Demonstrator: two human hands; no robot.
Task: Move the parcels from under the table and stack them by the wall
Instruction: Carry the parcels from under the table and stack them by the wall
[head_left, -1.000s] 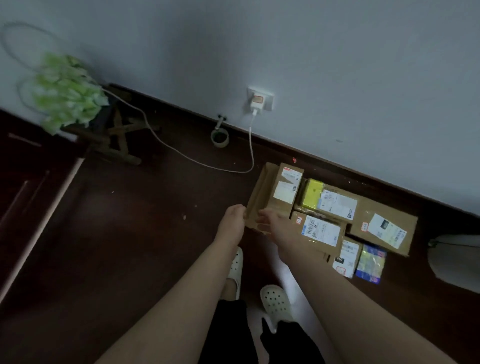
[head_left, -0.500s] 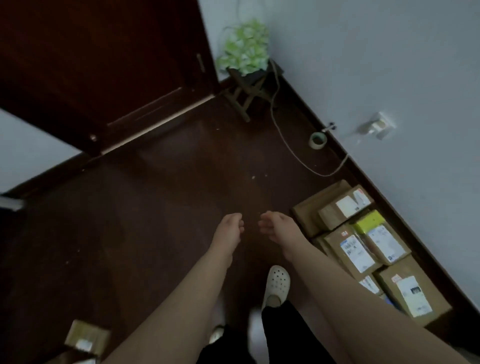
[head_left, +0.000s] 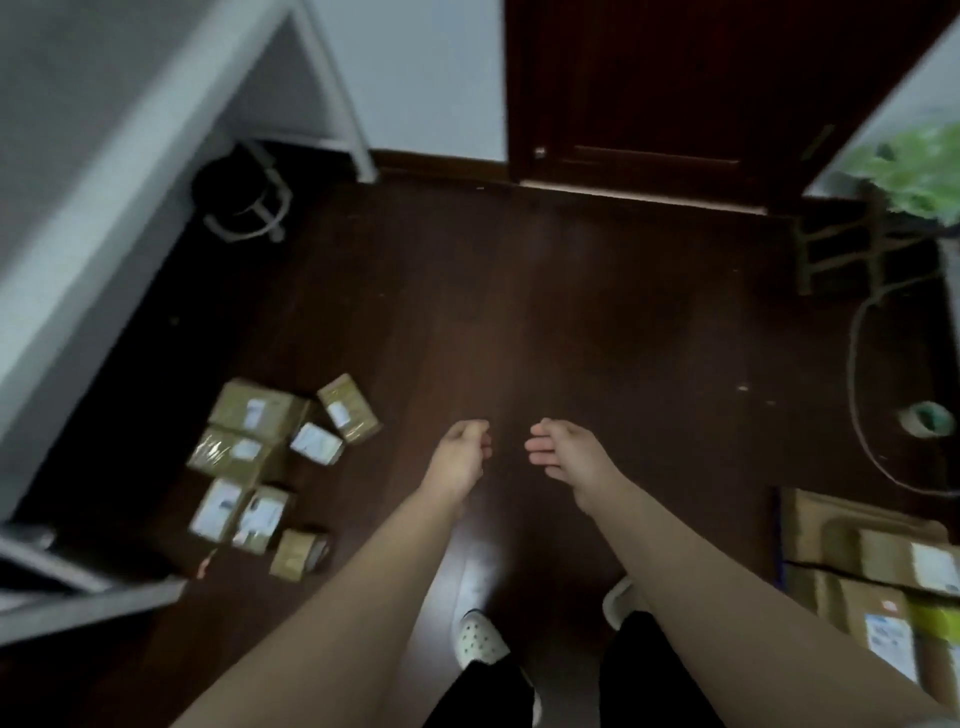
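2 bare forearms reach forward from 6 o'clock over the dark wooden floor (head_left: 545, 312). Below them, white perforated clogs (head_left: 480, 640) show under black trouser legs. The left hand (head_left: 460, 460) and the right hand (head_left: 569, 457) hang side by side, apart, fingers loosely curled, holding nothing.

At 9 o'clock, 7 cardboard parcels (head_left: 270, 470) with white labels lie clustered on the floor at the edge of the white table (head_left: 78, 218), partly in its shadow. At 4 o'clock, more labelled parcels by the wall (head_left: 872, 582) sit packed together, cut by the frame edge.

Farther off at 3 o'clock lie a tape roll (head_left: 927, 418) and a looping cable (head_left: 862, 364). At 2 o'clock a green plant (head_left: 919, 171) stands on a wooden stand. At 12 o'clock is a dark door (head_left: 675, 88); at 10 o'clock, a black stool (head_left: 234, 192) under the table.
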